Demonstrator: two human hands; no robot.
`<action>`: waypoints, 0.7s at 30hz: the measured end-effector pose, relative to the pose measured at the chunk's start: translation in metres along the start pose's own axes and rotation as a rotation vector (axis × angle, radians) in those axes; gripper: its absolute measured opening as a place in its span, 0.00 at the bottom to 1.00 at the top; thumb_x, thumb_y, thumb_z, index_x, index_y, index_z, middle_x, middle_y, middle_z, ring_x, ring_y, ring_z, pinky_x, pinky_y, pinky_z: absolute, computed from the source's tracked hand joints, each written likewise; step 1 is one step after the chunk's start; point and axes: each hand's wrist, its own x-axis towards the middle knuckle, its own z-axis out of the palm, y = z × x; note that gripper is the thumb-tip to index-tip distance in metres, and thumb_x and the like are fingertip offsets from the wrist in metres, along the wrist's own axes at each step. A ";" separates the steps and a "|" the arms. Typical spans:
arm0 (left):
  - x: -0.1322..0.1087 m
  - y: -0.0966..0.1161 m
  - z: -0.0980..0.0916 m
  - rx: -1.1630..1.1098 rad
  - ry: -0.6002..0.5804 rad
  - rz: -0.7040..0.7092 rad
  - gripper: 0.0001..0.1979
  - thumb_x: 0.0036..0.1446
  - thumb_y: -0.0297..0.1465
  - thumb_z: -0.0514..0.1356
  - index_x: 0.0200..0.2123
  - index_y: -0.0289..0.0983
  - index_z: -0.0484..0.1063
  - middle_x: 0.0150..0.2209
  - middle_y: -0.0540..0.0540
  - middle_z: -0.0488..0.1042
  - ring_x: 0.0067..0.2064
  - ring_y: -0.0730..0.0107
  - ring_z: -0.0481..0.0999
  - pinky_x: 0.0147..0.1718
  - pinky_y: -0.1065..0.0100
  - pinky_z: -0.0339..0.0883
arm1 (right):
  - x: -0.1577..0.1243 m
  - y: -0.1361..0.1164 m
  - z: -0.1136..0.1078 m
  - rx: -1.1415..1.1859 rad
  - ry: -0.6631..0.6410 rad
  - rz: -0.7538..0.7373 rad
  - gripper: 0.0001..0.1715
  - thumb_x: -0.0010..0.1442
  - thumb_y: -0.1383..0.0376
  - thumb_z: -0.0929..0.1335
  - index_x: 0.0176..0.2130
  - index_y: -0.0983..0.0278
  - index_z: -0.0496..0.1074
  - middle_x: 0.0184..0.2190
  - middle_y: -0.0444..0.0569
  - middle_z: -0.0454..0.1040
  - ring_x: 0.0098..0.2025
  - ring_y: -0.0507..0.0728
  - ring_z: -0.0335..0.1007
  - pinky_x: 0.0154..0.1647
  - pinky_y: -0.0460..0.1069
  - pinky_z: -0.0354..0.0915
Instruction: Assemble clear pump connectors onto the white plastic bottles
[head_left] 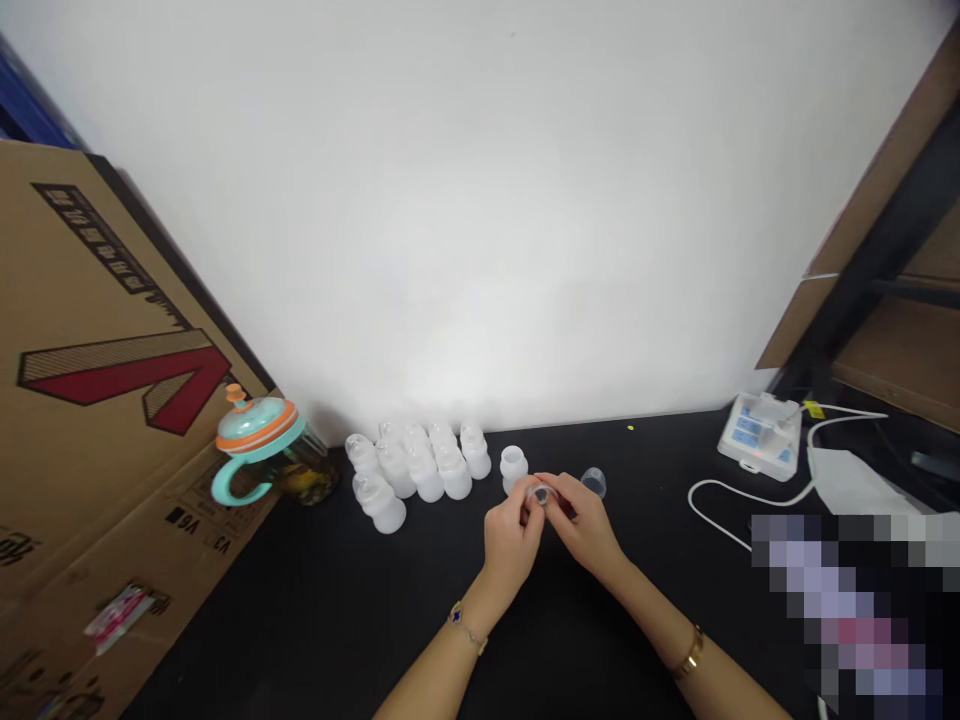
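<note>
1. At a black table (pixel 315 610) set against a white wall, a person's left hand (pixel 510 535) and right hand (pixel 583 525) meet over a small clear cap (pixel 540 494), both sets of fingers pinched around it just above the tabletop.
2. The left hand is curled nearly closed on the cap's left side; the right hand grips it from the right, thumb and forefinger closed on its rim. What the cap is being fitted to is hidden by the fingers.
3. Just behind the hands stands one open white bottle (pixel 514 467), apart from a cluster of capped white bottles (pixel 420 465) further left. A second loose cap (pixel 593 482) lies just beside the right hand.
4. The step in hand looks like preparing a cap for assembly; the next move would seem to call for lining it up squarely over the open bottle's neck.
5. A lidded cup with a teal handle (pixel 259 445) stands at the left, by a cardboard box (pixel 97 400); a white device (pixel 757 435) with its cable sits at the right.
</note>
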 end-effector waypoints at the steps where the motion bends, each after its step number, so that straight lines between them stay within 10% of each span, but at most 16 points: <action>1: 0.000 0.000 0.000 -0.001 -0.004 -0.003 0.13 0.68 0.32 0.52 0.47 0.41 0.76 0.28 0.51 0.79 0.25 0.72 0.74 0.27 0.73 0.64 | 0.000 0.000 0.000 -0.003 0.005 0.002 0.15 0.69 0.61 0.64 0.48 0.61 0.78 0.29 0.46 0.73 0.27 0.55 0.68 0.27 0.48 0.65; 21: -0.002 0.000 0.000 -0.135 -0.057 -0.028 0.13 0.70 0.37 0.52 0.45 0.40 0.74 0.24 0.52 0.76 0.24 0.71 0.75 0.27 0.73 0.65 | 0.000 -0.003 -0.005 -0.036 0.010 -0.066 0.16 0.69 0.64 0.64 0.46 0.61 0.80 0.28 0.47 0.74 0.27 0.54 0.69 0.27 0.48 0.65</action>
